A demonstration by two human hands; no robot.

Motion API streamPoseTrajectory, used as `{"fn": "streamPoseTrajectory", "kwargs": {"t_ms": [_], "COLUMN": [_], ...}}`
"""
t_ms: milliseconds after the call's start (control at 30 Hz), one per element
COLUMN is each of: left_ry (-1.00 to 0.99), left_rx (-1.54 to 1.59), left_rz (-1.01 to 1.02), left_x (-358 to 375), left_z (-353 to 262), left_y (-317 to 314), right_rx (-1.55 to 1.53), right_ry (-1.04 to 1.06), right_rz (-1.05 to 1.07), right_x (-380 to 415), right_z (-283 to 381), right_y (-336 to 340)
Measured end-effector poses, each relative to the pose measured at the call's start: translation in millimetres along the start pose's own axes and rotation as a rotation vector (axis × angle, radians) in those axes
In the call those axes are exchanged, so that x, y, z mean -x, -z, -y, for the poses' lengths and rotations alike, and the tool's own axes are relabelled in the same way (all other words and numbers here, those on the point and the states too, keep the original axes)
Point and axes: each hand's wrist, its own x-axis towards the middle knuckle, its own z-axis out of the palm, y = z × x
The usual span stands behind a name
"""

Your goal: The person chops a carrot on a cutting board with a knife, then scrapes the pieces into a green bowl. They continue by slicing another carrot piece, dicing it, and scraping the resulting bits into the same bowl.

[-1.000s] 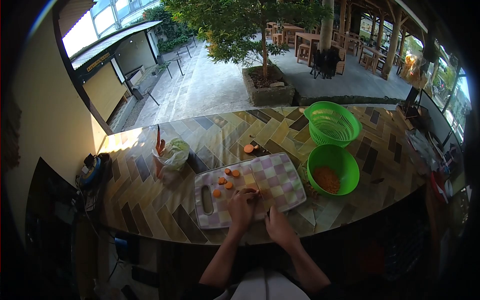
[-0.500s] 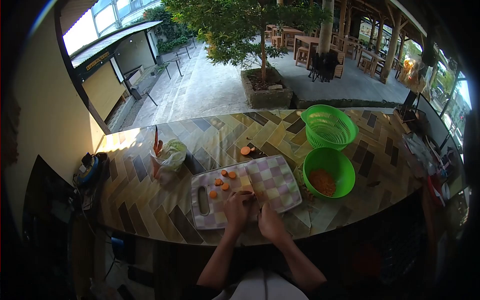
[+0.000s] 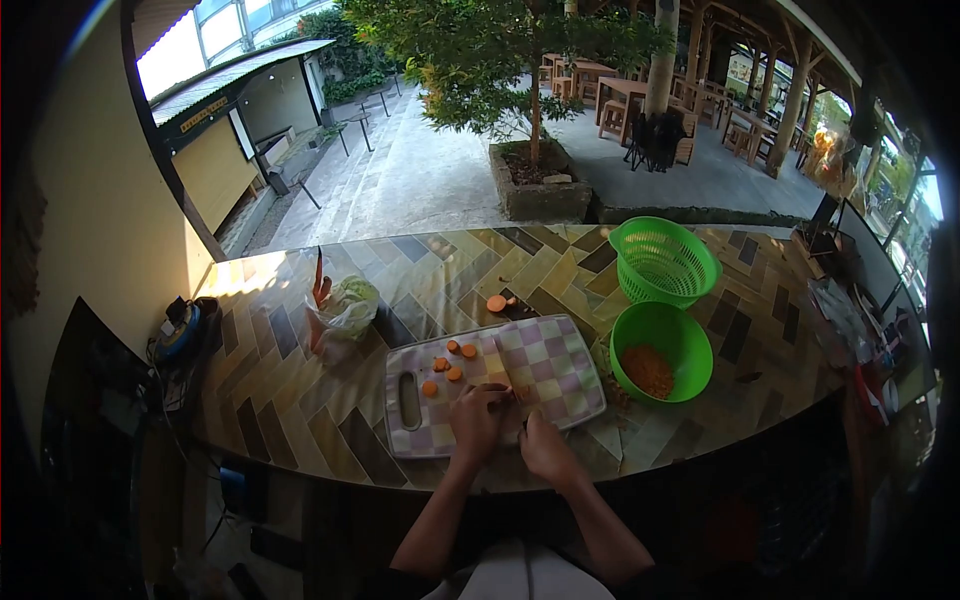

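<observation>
A checkered cutting board (image 3: 560, 352) lies on the table in front of me. My left hand (image 3: 476, 415) rests on it, fingers bent around a carrot piece (image 3: 513, 394) that is mostly hidden. My right hand (image 3: 545, 450) is closed on the handle of a knife (image 3: 504, 366), its blade pointing away from me beside the left fingertips. Several carrot chunks (image 3: 454, 374) sit on the board's left half. Beyond the board's far edge is another carrot piece (image 3: 496, 303). Finely cut orange bits (image 3: 646, 371) fill the bottom of a green bowl (image 3: 692, 345) to the right.
A green colander (image 3: 655, 262) stands behind the bowl, touching it. At left, a clear plastic bag (image 3: 345, 318) holds a pale green vegetable and carrots. Cables and a blue item (image 3: 176, 325) crowd the table's left end. Plastic packets (image 3: 840, 315) lie at the right end.
The whole view has shifted slightly as my head moved. Both hands stay at nearly the same place on the board, with the knife still beside the left fingers.
</observation>
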Motion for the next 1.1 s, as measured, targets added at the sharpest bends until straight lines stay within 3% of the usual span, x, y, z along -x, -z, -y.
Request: {"fn": "streamPoseTrajectory", "kwargs": {"t_ms": [167,367,667,767,1100], "left_ry": [0.001,0.055,-0.012,0.058,0.007], "left_rx": [0.038,0.098,0.047,0.106,0.112], "left_rz": [-0.015,0.005,-0.030,-0.015,-0.033], "left_x": [3,2,3,3,3], "left_z": [5,-3,3,2,11], "left_y": [1,6,3,1,-4], "right_rx": [0.040,-0.042,0.072,-0.039,0.002], "right_ry": [0.029,0.041,-0.031,0.020,0.015], "right_rz": [-0.133,-0.012,-0.047,-0.117,0.006], "right_x": [4,10,-2,6,6], "right_z": [4,4,7,7,-1], "right_y": [-12,3,-10,-10,0]}}
